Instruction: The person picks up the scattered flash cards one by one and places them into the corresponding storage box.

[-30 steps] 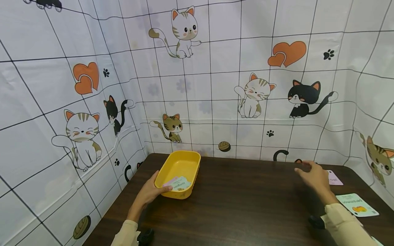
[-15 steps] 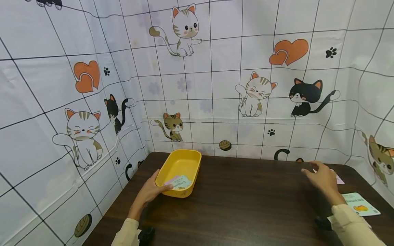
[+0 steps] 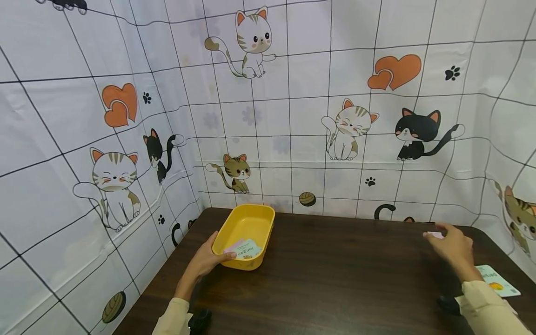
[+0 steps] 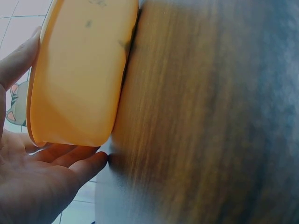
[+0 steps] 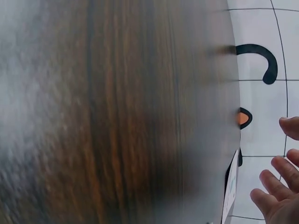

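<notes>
My left hand (image 3: 205,258) grips the near left corner of a yellow plastic basket (image 3: 251,222), thumb over the rim and fingers against the outside. In the left wrist view those fingers lie along the end of the basket (image 4: 77,79). Inside it are a pale green card (image 3: 249,250) printed "longan" and a pinkish card (image 3: 232,246) partly under it. Far off at the right, my right hand (image 3: 455,246) hovers with spread fingers over a pink card (image 3: 436,235), which it mostly hides. The right wrist view shows a gap between these fingertips and the card (image 5: 229,193).
A green card (image 3: 500,283) with an orange fruit picture lies at the table's right, partly behind the right forearm. The dark wooden table (image 3: 335,279) meets a white cat-print curtain (image 3: 293,116) at the back and left.
My right hand has moved right, over the pink card, uncovering that card's left end and hiding more of the fruit card. The left hand and basket have stayed in place.
</notes>
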Available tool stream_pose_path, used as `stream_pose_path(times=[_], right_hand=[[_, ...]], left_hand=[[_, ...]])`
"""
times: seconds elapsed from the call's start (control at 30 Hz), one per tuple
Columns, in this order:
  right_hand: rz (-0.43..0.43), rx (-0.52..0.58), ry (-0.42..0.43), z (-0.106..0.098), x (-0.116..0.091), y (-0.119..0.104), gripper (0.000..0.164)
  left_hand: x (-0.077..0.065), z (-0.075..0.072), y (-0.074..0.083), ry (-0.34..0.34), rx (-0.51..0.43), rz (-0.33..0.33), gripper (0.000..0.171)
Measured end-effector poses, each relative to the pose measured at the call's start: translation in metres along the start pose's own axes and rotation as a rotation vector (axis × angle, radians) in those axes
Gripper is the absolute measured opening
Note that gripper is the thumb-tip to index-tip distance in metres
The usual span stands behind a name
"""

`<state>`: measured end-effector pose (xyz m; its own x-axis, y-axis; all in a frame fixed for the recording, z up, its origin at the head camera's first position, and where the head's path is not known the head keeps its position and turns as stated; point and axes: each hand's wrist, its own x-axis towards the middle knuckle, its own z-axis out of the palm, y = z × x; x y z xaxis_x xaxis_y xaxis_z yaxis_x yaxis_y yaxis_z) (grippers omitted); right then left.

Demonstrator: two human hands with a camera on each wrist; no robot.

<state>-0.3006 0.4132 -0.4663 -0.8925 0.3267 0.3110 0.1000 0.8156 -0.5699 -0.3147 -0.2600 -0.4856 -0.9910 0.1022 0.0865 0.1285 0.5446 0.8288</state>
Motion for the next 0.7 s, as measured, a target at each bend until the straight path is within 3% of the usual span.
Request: stream_pose_path(times=[0.7], right_hand=[[0.104, -0.096, -0.121, -0.010, 0.004, 0.025, 0.073]], left_hand=[[0.001, -0.001, 0.000, 0.010, 0.011, -0.021, 0.118]])
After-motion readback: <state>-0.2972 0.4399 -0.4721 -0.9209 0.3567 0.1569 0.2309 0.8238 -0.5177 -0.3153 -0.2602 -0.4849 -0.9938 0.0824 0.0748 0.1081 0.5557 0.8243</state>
